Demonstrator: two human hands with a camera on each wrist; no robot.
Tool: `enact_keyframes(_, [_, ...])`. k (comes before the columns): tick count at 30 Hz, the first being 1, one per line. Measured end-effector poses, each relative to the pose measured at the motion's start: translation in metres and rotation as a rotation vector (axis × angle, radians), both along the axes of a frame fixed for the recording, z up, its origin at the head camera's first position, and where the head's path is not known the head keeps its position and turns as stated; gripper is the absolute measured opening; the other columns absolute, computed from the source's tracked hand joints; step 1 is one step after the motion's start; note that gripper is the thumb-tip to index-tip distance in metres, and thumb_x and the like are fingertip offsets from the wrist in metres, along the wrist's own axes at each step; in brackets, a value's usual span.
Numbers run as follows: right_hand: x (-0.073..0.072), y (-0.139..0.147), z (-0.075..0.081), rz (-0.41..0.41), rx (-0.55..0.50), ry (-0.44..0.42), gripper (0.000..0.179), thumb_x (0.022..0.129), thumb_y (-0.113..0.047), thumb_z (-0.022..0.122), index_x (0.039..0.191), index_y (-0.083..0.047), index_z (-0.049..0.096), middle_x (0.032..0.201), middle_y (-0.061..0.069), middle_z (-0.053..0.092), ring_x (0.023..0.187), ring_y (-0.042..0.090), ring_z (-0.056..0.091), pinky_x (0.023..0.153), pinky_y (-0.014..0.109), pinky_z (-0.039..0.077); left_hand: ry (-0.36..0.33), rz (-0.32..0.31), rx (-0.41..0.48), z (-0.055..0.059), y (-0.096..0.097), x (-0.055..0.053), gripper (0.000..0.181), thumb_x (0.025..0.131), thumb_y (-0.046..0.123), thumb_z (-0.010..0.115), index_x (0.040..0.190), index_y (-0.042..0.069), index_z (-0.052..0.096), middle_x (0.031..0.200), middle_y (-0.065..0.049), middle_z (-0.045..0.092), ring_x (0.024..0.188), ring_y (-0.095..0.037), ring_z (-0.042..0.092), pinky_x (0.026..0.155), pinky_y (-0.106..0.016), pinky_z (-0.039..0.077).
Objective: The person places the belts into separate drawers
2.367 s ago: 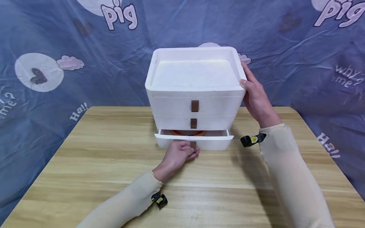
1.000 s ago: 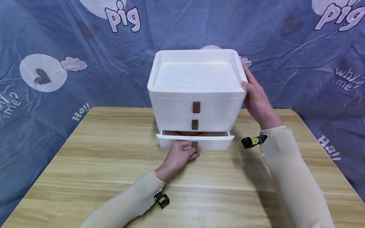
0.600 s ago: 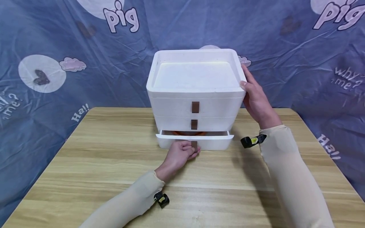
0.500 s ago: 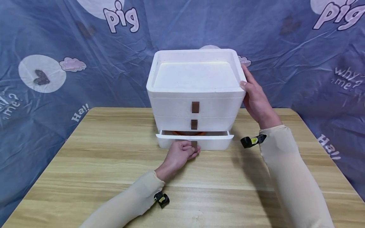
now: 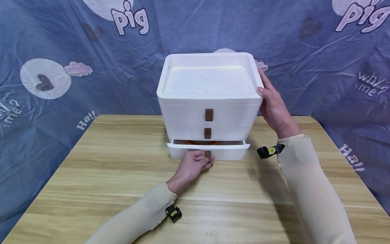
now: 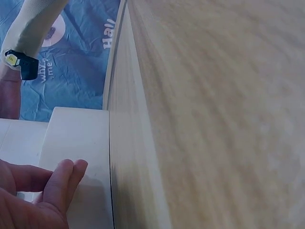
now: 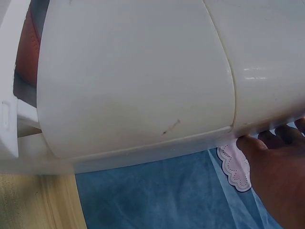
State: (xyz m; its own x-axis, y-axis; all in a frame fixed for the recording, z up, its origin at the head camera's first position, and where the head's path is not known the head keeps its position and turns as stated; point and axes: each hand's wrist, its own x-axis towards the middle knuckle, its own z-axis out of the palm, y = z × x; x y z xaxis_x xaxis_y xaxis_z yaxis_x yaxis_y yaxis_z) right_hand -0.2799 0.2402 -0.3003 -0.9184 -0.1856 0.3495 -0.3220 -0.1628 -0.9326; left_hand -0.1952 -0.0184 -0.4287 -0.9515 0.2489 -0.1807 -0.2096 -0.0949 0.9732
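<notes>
A white three-drawer storage box [image 5: 210, 81] with a shallow tray-like top stands toward the back of the table. Its bottom drawer [image 5: 225, 154] is pulled out a short way, and part of an orange item [image 5: 214, 143] shows inside. My left hand [image 5: 190, 164] pinches the brown pull tab [image 5: 208, 155] of that drawer between thumb and fingers. At the box's upper right side, my right hand [image 5: 274, 105] holds the rim, thumb near the front corner and fingers along the side. The right wrist view shows the orange item [image 7: 28, 50] through the drawer gap.
The upper two drawers, with brown tabs [image 5: 209, 115], are closed. The wooden table [image 5: 122, 145] extends around the box on both sides and in front. Directly behind hangs a blue printed cloth [image 5: 189, 27].
The bottom drawer's gap is slightly narrower than 2.4 s ago, showing less of the orange item. Over the last second hardly anything moves; both hands keep their holds.
</notes>
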Motion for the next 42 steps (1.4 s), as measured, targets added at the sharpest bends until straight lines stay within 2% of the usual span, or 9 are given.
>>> enact_keyframes(9, [0.0001, -0.0001, -0.001, 0.001, -0.005, 0.006, 0.064, 0.1, -0.022, 0.047, 0.158, -0.029, 0.02, 0.158, 0.0, 0.022, 0.132, 0.03, 0.035, 0.096, 0.023, 0.047, -0.021, -0.014, 0.01, 0.0005, -0.0018, -0.0001, 0.018, 0.093, -0.012, 0.054, 0.109, -0.014, 0.063, 0.103, -0.022, 0.07, 0.099, -0.03, 0.069, 0.085, -0.026, 0.058])
enact_keyframes(18, [0.0, -0.0001, -0.0015, 0.009, -0.012, 0.008, 0.064, 0.1, -0.022, 0.046, 0.158, -0.028, 0.019, 0.159, 0.0, 0.021, 0.132, 0.03, 0.035, 0.096, 0.024, 0.047, -0.008, -0.033, -0.043, 0.0035, -0.0035, -0.0003, 0.022, 0.096, -0.008, 0.055, 0.115, -0.01, 0.065, 0.103, -0.018, 0.071, 0.097, -0.027, 0.07, 0.084, -0.026, 0.058])
enact_keyframes(25, [0.0004, -0.0005, -0.0005, -0.005, 0.008, -0.013, 0.063, 0.101, -0.022, 0.046, 0.158, -0.031, 0.019, 0.159, -0.004, 0.02, 0.134, 0.029, 0.035, 0.098, 0.023, 0.047, -0.02, -0.019, 0.025, 0.0051, -0.003, 0.0012, 0.025, 0.094, -0.012, 0.053, 0.117, -0.015, 0.061, 0.103, -0.022, 0.07, 0.096, -0.029, 0.07, 0.085, -0.028, 0.058])
enact_keyframes(42, [0.0018, 0.0002, 0.0004, -0.008, 0.019, -0.021, 0.063, 0.1, -0.025, 0.047, 0.157, -0.034, 0.02, 0.159, -0.004, 0.02, 0.133, 0.03, 0.035, 0.096, 0.023, 0.049, -0.049, -0.002, 0.041, 0.0059, -0.0021, -0.0031, 0.025, 0.091, -0.016, 0.052, 0.115, -0.016, 0.06, 0.104, -0.024, 0.069, 0.1, -0.031, 0.068, 0.087, -0.027, 0.057])
